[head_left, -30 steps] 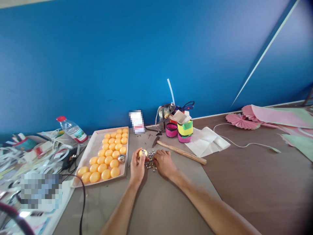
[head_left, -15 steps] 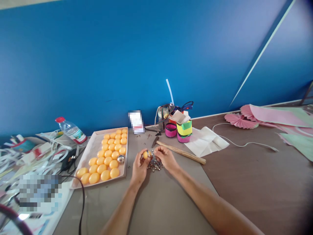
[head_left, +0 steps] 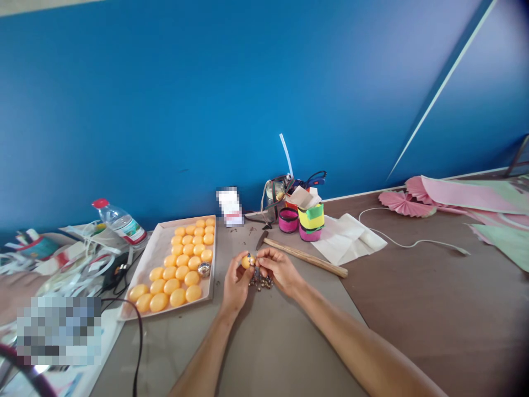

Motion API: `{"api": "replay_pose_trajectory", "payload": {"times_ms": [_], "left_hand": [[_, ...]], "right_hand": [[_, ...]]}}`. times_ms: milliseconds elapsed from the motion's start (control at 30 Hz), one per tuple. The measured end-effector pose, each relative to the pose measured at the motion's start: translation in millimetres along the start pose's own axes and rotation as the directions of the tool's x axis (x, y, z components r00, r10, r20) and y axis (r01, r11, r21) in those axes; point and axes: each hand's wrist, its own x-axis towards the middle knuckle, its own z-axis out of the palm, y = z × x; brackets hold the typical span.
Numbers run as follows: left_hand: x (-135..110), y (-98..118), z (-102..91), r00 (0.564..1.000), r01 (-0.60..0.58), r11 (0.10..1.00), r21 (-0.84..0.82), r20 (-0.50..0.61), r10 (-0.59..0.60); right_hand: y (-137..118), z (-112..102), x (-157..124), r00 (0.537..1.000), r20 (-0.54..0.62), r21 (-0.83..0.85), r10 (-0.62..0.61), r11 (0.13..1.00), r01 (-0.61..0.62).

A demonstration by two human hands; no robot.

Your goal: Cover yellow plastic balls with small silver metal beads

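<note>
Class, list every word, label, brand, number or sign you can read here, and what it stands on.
No text can be read.
Label on the plastic bottle: too small and blurred.
White item by the blue wall: pixelated, unreadable.
Pixelated item at lower left: unreadable.
Orange ball in the left hand: no lettering discernible.

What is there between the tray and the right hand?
The head view shows the left hand there, holding an orange ball, and small metallic pieces near the right hand.
</note>
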Motion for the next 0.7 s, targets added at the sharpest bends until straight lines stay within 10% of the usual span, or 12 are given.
{"api": "replay_pose_trajectory", "payload": {"times_ms": [700], "left_hand": [[0.0,-8.7,-1.4,0.996,-0.077,0.994,0.075,-0.028,0.079]], "right_hand": [[11.1,-1.6,0.6,0.997,-0.049,-0.148,0.061,0.987,-0.067]]}}
